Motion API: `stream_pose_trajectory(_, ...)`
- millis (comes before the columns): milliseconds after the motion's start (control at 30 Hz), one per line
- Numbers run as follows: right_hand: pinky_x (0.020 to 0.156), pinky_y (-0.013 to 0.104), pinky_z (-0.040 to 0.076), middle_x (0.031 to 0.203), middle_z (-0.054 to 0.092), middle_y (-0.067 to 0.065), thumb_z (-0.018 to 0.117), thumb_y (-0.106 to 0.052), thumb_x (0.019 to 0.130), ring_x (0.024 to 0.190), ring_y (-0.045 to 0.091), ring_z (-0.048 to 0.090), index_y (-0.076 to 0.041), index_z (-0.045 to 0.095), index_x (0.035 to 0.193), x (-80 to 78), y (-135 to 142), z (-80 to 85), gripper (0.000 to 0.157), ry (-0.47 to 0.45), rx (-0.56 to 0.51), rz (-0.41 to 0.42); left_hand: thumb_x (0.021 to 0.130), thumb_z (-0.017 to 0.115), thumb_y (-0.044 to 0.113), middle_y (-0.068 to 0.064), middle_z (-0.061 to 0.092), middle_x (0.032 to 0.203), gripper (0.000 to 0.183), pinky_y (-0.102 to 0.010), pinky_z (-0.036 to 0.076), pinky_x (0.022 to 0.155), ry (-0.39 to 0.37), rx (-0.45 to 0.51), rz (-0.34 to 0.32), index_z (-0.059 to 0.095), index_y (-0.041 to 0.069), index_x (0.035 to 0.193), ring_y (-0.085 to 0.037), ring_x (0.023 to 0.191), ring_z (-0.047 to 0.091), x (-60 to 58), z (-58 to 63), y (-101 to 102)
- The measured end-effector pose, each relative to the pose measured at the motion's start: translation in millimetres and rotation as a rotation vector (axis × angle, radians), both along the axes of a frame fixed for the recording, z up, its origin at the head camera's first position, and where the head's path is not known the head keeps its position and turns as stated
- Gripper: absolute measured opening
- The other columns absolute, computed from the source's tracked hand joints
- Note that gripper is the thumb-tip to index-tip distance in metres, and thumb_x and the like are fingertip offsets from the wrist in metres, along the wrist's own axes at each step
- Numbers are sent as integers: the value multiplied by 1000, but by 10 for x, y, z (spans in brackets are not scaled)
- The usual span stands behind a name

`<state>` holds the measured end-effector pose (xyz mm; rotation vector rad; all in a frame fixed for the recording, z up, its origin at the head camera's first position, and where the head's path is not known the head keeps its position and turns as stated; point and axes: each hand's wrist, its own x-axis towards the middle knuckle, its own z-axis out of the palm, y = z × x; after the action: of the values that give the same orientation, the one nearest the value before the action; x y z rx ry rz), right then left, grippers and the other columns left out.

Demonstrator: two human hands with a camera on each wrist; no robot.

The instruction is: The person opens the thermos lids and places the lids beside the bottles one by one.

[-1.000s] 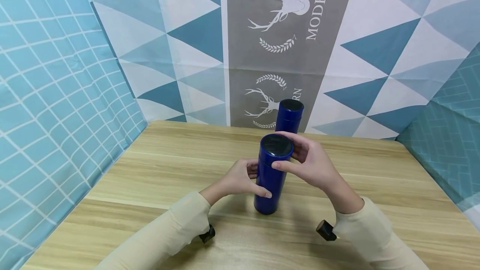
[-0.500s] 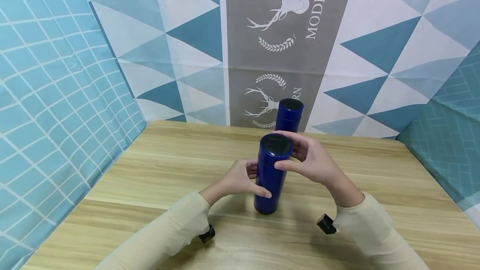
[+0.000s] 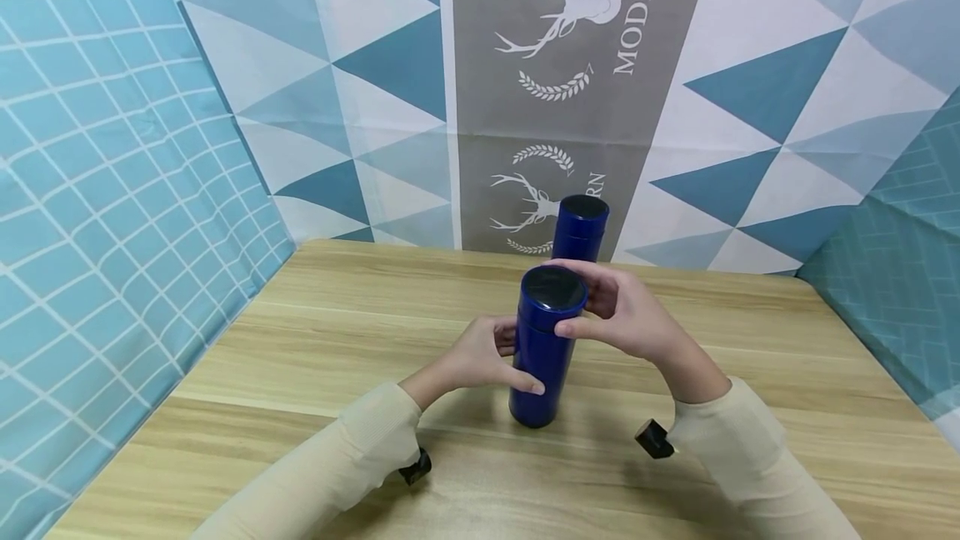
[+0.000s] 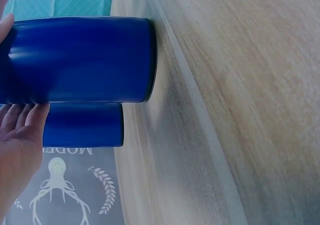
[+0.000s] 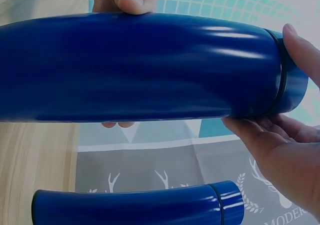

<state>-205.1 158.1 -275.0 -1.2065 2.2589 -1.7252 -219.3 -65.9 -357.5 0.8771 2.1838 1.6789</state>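
A blue thermos flask (image 3: 538, 357) with a dark round top stands upright, slightly tilted in the head view, in front of me. My left hand (image 3: 480, 354) grips its body from the left, thumb across the front and fingers behind. Around the lid (image 5: 296, 85), my right hand (image 3: 630, 319) has its thumb on the near side and its fingers on the far side. A thin dark seam separates lid and body in the right wrist view. Behind stands a second blue flask (image 3: 579, 240) of the same look, its lower part hidden in the head view.
The wooden table (image 3: 360, 290) runs back to a patterned cloth (image 3: 390, 107) with triangles and deer heads. Blue tiled cloth (image 3: 112, 148) hangs along the left side, and a teal one (image 3: 892, 298) borders the right. Black wrist devices (image 3: 655, 438) sit under both sleeves.
My right thumb has shifted slightly to the right along the flask's lid, and the right wrist has risen a little. The left hand and both flasks keep their places.
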Motion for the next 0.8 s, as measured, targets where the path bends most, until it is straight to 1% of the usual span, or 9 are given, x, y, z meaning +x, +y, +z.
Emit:
stream_pose_trajectory(167, 95, 23, 54, 135, 52, 29, 72, -1, 82, 116, 10, 63, 9, 41, 138, -36, 22, -11, 65, -18, -11, 36, 66, 85, 5, -15, 69, 119, 62, -26, 54, 96, 1, -3, 0, 61, 4, 122, -17, 107, 68, -2, 5, 3)
stream_pose_trajectory(333, 95, 22, 54, 136, 51, 31, 72, -1, 83, 117, 12, 63, 10, 40, 139, -62, 36, -19, 65, -25, -14, 62, 65, 85, 5, -15, 69, 119, 62, -26, 54, 96, 3, -5, 0, 61, 3, 122, -17, 106, 68, 4, 11, 1)
stream_pose_trajectory(500, 96, 23, 54, 135, 53, 28, 72, -1, 83, 117, 13, 63, 10, 40, 138, -84, 45, -22, 65, -26, -16, 86, 66, 85, 5, -15, 69, 118, 61, -26, 54, 96, -2, -6, -2, 61, 3, 122, -17, 106, 68, 12, 19, 4)
stream_pose_trajectory(600, 96, 23, 54, 135, 57, 19, 71, -2, 84, 117, 14, 63, 10, 40, 139, -99, 51, -25, 65, -33, -20, 109, 66, 85, 5, -15, 69, 119, 62, -26, 54, 96, -13, -11, 4, 61, 3, 123, -17, 107, 68, 14, 15, 9)
stream_pose_trajectory(733, 96, 24, 53, 133, 60, -1, 71, -3, 84, 117, 12, 62, 11, 39, 139, -121, 58, -29, 65, -31, -23, 142, 66, 85, 5, -14, 69, 120, 63, -26, 54, 96, -23, -21, 14, 61, 3, 123, -17, 108, 67, 17, 14, 10)
stream_pose_trajectory(800, 97, 24, 53, 132, 60, -7, 70, -3, 85, 117, 12, 62, 11, 38, 139, -131, 64, -34, 64, -29, -22, 154, 66, 85, 5, -14, 69, 120, 63, -26, 54, 96, -20, -21, 18, 61, 4, 123, -17, 108, 67, 21, 14, 9)
